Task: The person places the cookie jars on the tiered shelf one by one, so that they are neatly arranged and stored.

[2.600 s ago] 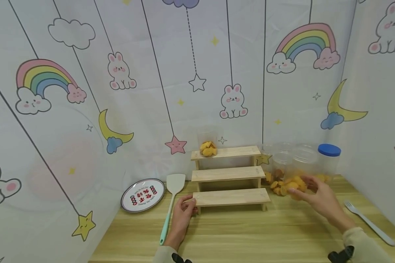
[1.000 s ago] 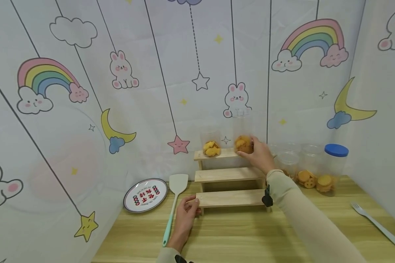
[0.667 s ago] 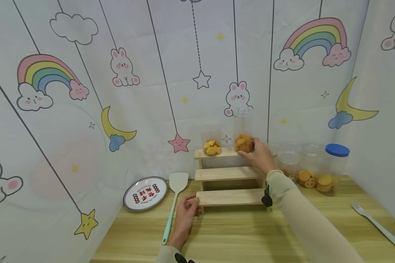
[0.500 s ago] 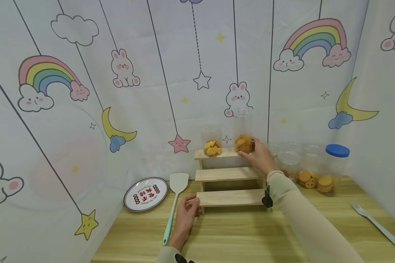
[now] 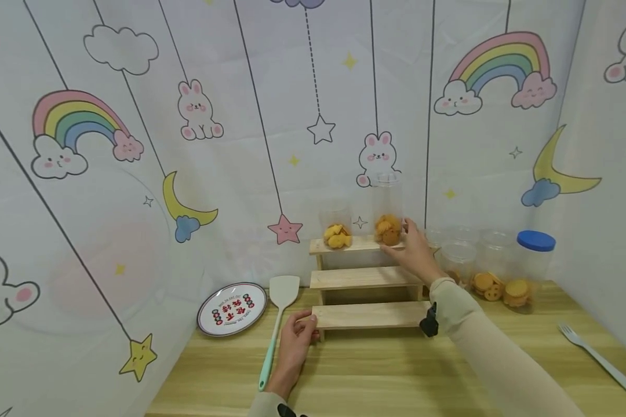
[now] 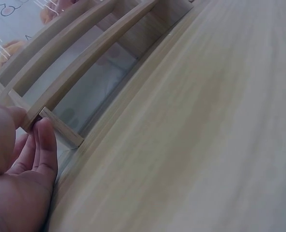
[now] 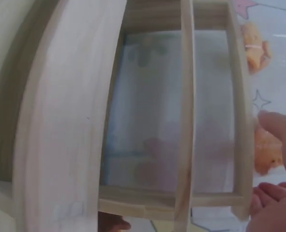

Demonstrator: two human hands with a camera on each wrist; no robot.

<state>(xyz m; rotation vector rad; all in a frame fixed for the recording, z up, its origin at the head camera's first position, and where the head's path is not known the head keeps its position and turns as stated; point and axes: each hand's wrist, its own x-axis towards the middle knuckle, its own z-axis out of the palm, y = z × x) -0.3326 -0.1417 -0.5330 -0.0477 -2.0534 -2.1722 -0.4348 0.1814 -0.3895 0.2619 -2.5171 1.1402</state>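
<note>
A three-step wooden display rack [image 5: 370, 315] stands on the table. My left hand [image 5: 294, 341] pinches the left end of its lowest step, thumb above and fingers beneath, as the left wrist view shows at the rack's corner [image 6: 60, 128]. On the top step, a tall clear jar [image 5: 388, 217] of orange-brown cookies stands upright at the right. My right hand [image 5: 414, 252] is beside this jar, thumb and fingers spread apart and no longer wrapped round it; any light contact is hard to tell. A shorter clear jar [image 5: 337, 231] with yellow fish-shaped crackers stands left on the same step.
Right of the rack, several clear jars [image 5: 485, 284] of cookies stand together, one with a blue lid [image 5: 536, 240]. A pale fork [image 5: 600, 359] lies at far right. Left are a spatula [image 5: 276, 324] and a patterned plate [image 5: 232, 310] against the wall.
My right hand carried the tall cookie jar from the group at right onto the top step, then loosened its fingers and drew slightly right. My left hand stays on the rack.
</note>
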